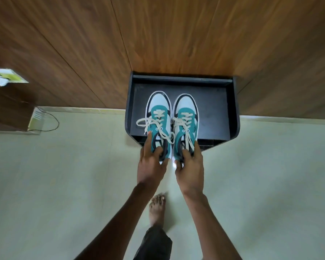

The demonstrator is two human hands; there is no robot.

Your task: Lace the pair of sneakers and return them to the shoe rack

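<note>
Fingers of the left hand (150,166) wrap the heel collar of the left teal, white and black lace-up sneaker (158,121), index finger stretched along its outer side. Right hand (189,167) clasps the heel of the matching right sneaker (185,121), thumb inside the opening. Both forearms reach forward, palms down. These 2 shoes sit side by side on top of the black shoe rack (233,117), toes pointing away toward the wood-panelled wall (158,34), cream laces (148,121) tied.
</note>
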